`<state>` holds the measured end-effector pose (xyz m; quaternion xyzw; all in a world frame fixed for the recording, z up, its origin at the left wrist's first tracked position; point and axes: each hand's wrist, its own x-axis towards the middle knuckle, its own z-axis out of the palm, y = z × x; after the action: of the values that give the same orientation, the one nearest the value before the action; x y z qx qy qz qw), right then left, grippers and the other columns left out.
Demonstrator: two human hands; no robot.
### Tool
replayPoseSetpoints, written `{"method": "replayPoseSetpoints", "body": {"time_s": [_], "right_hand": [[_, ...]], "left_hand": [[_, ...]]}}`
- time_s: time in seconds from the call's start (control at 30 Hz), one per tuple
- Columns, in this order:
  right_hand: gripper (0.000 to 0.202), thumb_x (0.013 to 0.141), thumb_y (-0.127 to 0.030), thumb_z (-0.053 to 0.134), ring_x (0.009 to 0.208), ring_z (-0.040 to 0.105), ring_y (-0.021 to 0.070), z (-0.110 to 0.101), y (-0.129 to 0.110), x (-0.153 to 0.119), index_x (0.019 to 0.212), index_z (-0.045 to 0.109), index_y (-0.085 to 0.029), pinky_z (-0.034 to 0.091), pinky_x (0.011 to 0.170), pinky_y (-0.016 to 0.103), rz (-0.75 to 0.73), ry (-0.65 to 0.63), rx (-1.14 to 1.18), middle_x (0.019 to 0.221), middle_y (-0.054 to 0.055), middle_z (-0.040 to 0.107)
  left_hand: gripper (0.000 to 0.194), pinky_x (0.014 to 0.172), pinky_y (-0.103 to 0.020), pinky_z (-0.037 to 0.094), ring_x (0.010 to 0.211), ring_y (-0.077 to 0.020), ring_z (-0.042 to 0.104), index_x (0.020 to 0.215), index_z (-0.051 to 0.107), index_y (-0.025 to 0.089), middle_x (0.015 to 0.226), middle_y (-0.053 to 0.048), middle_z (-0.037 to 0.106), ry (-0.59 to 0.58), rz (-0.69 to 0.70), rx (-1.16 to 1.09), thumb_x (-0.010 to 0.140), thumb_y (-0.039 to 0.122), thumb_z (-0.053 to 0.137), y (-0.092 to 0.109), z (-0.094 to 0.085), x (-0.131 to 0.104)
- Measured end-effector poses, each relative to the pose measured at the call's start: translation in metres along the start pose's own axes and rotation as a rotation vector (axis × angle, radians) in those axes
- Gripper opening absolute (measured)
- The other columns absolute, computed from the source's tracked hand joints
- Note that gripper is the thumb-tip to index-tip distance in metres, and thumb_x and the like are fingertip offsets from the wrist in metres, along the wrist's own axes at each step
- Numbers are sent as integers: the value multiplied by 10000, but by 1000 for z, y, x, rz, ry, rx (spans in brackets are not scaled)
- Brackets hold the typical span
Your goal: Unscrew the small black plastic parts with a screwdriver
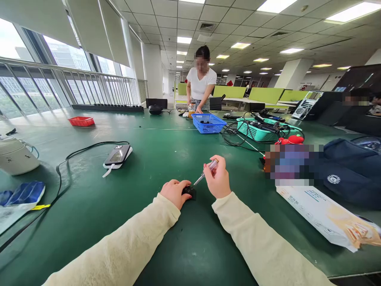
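My left hand (pixel 174 192) is closed on a small black part (pixel 189 192) that rests on the green table, thumb and fingers gripping its left side. What kind of part it is I cannot make out. In my right hand (pixel 218 180) is a screwdriver (pixel 200 178) with a clear handle, held tilted between thumb and fingers. Its metal shaft slants down to the left, and the tip meets the top of the black part or stops just above it; I cannot tell which.
A phone (pixel 118 154) with a cable lies to the left. Farther off stand a red tray (pixel 81 121), a blue basket (pixel 209 126) and a teal basket (pixel 258 133) with cables. At right are a wipes pack (pixel 324 210) and a dark bag (pixel 354 171). A person (pixel 201 81) stands across the table (pixel 154 143).
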<state>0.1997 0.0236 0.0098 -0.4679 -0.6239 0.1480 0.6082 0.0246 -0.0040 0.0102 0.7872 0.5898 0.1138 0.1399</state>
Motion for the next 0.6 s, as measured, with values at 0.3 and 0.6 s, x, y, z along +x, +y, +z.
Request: {"method": "replayPoseSetpoints", "body": {"time_s": [0.3,0.6], "right_hand": [[188,950,-307,500,478,573,113,1,-11,-10,1116,446,-237,457,506,238,-294,-76,-38,683,-40,626],[367,879,-539,593,412,493,91,5,-2,0,1051,445,-251,400,411,218,188,-30,296,634,-75,567]], "left_hand": [[370,1088,-433,463,1204,-272,617,1244,690,271,1159,-93,725,12,52,11,874,282,694,-1,-2,0],[444,1102,-430,447,1213,-274,615,1312,649,271,1217,-116,698,14,15,2,870,291,689,-1,-1,-1]]}}
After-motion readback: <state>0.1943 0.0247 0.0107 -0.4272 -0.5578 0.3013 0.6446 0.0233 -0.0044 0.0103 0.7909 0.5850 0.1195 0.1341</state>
